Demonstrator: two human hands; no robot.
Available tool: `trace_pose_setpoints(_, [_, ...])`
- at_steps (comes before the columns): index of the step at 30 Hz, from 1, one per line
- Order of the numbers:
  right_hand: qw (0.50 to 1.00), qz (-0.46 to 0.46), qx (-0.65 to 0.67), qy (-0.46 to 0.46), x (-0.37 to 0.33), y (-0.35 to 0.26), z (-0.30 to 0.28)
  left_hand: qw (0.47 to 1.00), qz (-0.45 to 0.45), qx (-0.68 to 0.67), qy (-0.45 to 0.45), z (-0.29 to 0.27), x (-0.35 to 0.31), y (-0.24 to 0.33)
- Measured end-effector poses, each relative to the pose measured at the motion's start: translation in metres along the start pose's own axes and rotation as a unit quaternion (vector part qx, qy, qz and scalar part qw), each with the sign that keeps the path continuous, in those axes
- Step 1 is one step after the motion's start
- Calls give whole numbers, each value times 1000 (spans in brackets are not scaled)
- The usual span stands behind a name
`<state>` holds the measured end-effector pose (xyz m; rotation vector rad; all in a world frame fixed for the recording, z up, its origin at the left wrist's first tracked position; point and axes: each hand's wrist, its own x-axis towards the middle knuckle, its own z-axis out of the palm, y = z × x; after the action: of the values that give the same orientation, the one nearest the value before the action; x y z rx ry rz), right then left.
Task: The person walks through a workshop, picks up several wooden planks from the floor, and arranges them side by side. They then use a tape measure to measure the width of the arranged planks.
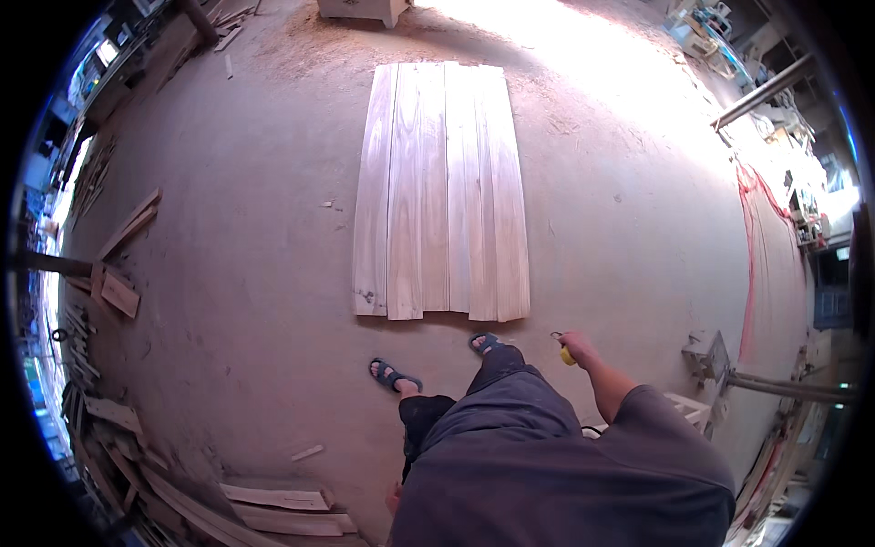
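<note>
My right hand (578,346) is out to the right of my body, closed around a small yellow tape measure (567,356). A thin dark loop shows at the fingertips. Ahead of my feet lies a panel of pale wooden boards (436,191), laid side by side on the floor with uneven near ends. The hand is to the right of the panel's near end and apart from it. Only a sliver of my left hand (394,498) shows beside my dark shirt at the lower edge; its fingers are hidden.
Loose planks (278,497) lie at the lower left, and more offcuts (120,294) rest around a post on the left. A pale wooden block-like stand (365,9) is at the far end. Red netting (749,246) and a metal post (788,387) are on the right.
</note>
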<state>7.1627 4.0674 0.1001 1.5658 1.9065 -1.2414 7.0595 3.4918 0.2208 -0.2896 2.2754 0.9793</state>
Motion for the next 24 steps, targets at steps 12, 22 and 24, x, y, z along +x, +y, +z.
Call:
trace_pose_setpoints(12, [992,84,91,-34,-248,-30,211,971,-135,-190,45,-255,208,-71])
trace_pose_setpoints(22, [947,52,312,52,-269,15,238,966,13,164,-198,-238,140,-112])
trace_pose_setpoints(24, [924,71,372,59,-285,24,258,963,62,178,-190,-262,156,-172])
